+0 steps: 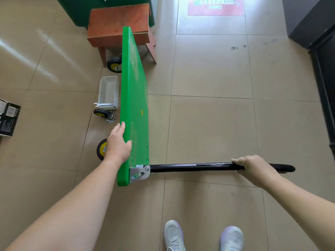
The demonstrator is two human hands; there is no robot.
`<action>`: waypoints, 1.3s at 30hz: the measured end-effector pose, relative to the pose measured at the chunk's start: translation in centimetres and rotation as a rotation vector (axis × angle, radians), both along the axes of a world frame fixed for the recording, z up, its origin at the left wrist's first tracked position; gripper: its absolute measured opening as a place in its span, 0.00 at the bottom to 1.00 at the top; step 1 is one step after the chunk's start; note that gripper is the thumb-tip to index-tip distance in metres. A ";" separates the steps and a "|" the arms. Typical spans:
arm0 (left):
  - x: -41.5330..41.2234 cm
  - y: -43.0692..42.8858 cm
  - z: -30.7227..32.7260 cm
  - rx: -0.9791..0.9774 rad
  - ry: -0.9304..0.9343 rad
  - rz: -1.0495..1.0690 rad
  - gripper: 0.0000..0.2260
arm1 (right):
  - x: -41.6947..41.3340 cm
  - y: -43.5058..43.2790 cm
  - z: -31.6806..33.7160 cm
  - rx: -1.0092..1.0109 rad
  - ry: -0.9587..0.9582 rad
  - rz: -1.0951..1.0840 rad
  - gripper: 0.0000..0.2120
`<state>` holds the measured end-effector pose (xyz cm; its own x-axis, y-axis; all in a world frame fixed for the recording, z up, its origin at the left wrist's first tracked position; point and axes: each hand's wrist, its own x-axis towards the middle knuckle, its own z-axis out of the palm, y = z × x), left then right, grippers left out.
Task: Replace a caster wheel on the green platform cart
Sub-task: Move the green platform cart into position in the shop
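Note:
The green platform cart [135, 98] stands tipped up on its long edge, its deck facing right. My left hand [118, 144] grips the deck's upper edge near the handle end. My right hand [253, 169] is closed around the black handle [190, 167], which sticks out to the right from a metal hinge bracket [140, 173]. Two mounted black and yellow wheels show on the cart's left side, one near my left hand [101, 149] and one at the far end [114, 64]. A loose caster wheel [105, 115] lies on the floor left of the cart, with a wrench [103, 105] just beyond it.
A white perforated basket [108, 91] sits on the tiled floor next to the wrench. A reddish wooden stool [119, 24] stands at the cart's far end. A dark box [8, 117] lies at the far left. Dark furniture [324, 69] lines the right side. My shoes [203, 236] are below.

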<state>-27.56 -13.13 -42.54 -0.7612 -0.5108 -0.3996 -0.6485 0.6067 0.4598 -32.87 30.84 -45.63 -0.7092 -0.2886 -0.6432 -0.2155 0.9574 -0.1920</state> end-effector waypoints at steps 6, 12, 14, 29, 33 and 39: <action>0.2 1.1 0.5 0.004 -0.059 0.008 0.36 | 0.3 0.3 0.3 -0.032 0.014 0.023 0.21; 1.0 1.7 0.7 -0.006 -0.056 0.033 0.35 | 0.4 -0.1 0.2 -0.003 0.007 0.045 0.22; 1.1 1.7 0.5 -0.011 -0.050 0.043 0.35 | 0.0 -0.2 0.3 0.004 -0.004 0.058 0.22; 2.8 0.3 1.5 -0.076 -0.195 -0.020 0.35 | -0.1 -2.5 1.4 0.118 -0.038 0.078 0.14; 3.5 1.9 4.0 -0.117 -0.270 -0.091 0.34 | 0.0 -4.3 5.2 0.171 -0.041 0.108 0.17; 3.5 6.9 13.0 -0.056 -0.219 -0.161 0.30 | -0.2 -8.2 16.5 0.024 -0.063 0.094 0.27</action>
<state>-24.10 -6.25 -29.56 -0.7330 -0.4161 -0.5381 -0.6218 0.7306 0.2820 -33.08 22.63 -29.14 -0.6378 -0.3358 -0.6931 -0.2926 0.9381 -0.1852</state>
